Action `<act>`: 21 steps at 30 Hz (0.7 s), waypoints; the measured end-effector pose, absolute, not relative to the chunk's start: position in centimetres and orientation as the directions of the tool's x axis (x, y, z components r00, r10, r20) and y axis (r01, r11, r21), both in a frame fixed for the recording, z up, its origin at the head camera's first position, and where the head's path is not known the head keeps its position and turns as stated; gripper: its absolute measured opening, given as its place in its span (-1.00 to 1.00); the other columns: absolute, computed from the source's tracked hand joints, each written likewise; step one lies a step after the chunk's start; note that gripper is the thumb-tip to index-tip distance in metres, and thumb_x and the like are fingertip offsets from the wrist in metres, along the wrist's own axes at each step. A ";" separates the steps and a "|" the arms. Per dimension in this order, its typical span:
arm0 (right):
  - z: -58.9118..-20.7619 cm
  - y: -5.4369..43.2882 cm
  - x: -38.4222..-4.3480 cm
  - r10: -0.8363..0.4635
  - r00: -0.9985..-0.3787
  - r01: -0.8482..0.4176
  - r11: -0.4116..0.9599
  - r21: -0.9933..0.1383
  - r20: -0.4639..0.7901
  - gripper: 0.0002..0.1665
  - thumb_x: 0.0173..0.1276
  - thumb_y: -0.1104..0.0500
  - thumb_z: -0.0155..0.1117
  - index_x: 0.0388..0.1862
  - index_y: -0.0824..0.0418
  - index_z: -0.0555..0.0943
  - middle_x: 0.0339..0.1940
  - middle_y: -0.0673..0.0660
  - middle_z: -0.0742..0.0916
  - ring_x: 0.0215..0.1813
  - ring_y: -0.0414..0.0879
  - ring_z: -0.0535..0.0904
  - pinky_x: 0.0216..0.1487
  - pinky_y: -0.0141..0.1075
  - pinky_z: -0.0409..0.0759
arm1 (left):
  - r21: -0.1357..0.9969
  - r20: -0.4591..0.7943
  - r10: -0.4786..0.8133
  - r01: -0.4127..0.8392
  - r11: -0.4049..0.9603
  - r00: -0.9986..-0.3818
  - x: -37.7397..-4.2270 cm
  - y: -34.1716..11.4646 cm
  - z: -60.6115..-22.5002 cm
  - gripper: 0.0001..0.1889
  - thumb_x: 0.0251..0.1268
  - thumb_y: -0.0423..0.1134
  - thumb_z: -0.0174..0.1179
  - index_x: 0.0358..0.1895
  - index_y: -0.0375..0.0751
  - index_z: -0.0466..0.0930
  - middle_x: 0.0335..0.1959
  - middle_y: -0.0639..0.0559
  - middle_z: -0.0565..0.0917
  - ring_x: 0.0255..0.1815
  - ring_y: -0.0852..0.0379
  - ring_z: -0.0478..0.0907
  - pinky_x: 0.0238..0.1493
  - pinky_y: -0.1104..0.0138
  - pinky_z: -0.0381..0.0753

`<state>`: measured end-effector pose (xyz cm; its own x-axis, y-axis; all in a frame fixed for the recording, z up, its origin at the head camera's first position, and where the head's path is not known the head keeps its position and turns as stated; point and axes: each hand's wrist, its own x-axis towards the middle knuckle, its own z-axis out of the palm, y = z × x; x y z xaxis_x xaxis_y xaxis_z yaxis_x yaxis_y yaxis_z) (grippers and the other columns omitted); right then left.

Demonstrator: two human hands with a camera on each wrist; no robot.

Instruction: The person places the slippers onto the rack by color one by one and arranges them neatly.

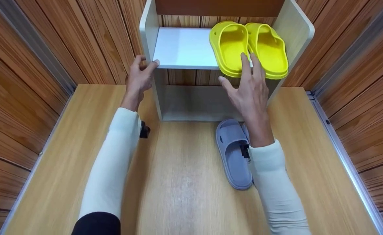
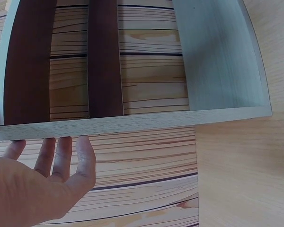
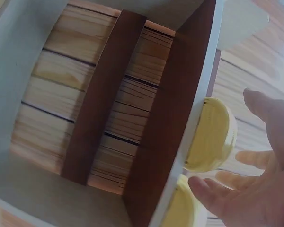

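A pair of yellow clogs, the left clog [image 1: 232,49] and the right clog [image 1: 269,49], sits side by side on the white upper shelf of a small shoe rack [image 1: 184,49]. My left hand [image 1: 140,76] grips the rack's left side panel [image 2: 132,122], thumb at the shelf's front corner and fingers against the outer face. Right at the clogs' front ends is my right hand [image 1: 251,88], fingers spread and holding nothing. The right wrist view shows this hand [image 3: 260,184] beside the yellow toes [image 3: 210,137], which poke past the shelf edge.
A grey slide sandal [image 1: 235,156] lies on the wooden floor [image 1: 184,182] before the rack, under my right forearm; a second one is mostly hidden beside it. The rack's lower shelf [image 1: 194,104] is beneath the clogs. Wood-panelled walls [image 1: 15,81] enclose the space.
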<state>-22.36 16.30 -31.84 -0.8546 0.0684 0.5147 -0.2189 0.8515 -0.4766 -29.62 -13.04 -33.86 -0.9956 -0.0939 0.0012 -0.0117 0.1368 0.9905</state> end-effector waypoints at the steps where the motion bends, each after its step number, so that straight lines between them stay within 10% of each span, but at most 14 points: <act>1: -31.8 16.3 -22.1 0.047 -0.846 -0.231 0.865 -0.445 0.531 -0.04 0.34 -0.19 0.38 0.56 0.20 0.28 0.56 0.30 0.30 0.51 0.19 0.24 0.46 -0.01 0.27 | 0.991 0.004 -0.093 -0.009 0.132 -0.996 -29.6 -13.0 -33.9 -0.52 0.48 0.05 0.19 0.32 0.00 0.35 -0.03 -0.01 0.44 -0.38 0.17 0.36 -0.44 0.42 0.36; 21: -32.2 19.7 -18.8 -0.175 -0.745 -0.311 0.945 -0.103 0.644 -0.10 0.37 -0.24 0.33 0.53 0.19 0.35 0.52 0.34 0.36 0.44 0.29 0.29 0.31 0.22 0.29 | 0.983 -0.012 -0.115 -0.032 0.178 -0.993 -29.7 -13.0 -33.8 -0.52 0.47 0.08 0.17 0.32 0.04 0.35 0.07 -0.02 0.45 -0.13 0.12 0.40 -0.28 0.33 0.46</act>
